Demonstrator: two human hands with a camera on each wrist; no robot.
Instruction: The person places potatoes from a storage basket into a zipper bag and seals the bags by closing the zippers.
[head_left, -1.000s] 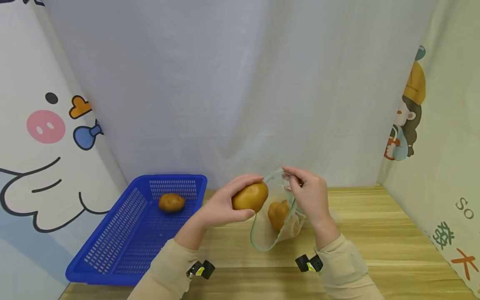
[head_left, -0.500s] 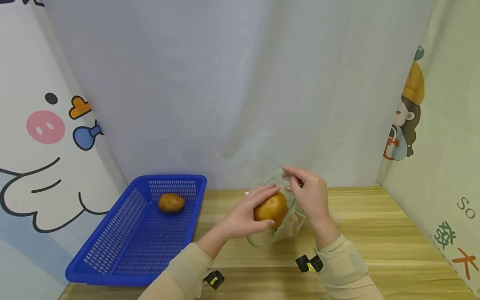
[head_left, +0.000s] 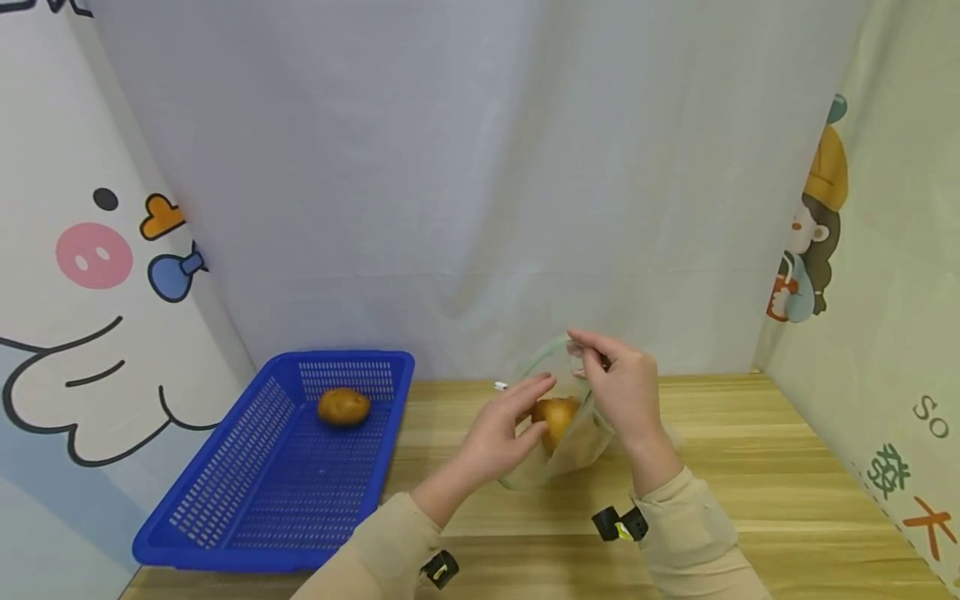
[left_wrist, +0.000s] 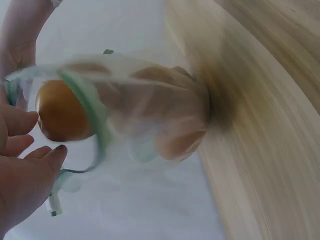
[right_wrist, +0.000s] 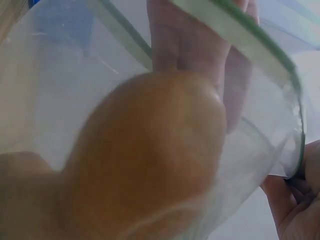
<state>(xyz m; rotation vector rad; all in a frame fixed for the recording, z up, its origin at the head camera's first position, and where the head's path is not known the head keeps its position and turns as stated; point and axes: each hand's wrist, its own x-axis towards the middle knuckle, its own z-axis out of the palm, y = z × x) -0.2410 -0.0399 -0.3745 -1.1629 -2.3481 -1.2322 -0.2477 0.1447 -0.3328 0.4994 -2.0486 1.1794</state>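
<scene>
My right hand (head_left: 626, 392) pinches the green rim of a see-through bag (head_left: 528, 473) and holds its mouth up. Just inside the mouth is a brown potato (left_wrist: 61, 111), which also fills much of the right wrist view. Beside that potato is my left hand (head_left: 497, 435), its fingers spread and loosely bent at the opening. In the left wrist view its fingertips (left_wrist: 59, 154) are close to the potato without gripping it; whether one touches is unclear. Several more brown shapes (left_wrist: 177, 142) show blurred through the bag's wall, lower down.
A blue plastic basket (head_left: 300, 492) stands on the left of the wooden table (head_left: 750, 467), with one potato (head_left: 343, 407) near its back end. A white cord end (left_wrist: 53, 205) hangs from the bag's rim. A pale curtain (head_left: 480, 183) closes off the back.
My left hand has carried the potato rightward into the bag's mouth and let it go; its fingers have come away from it. The right hand has stayed at the rim.
</scene>
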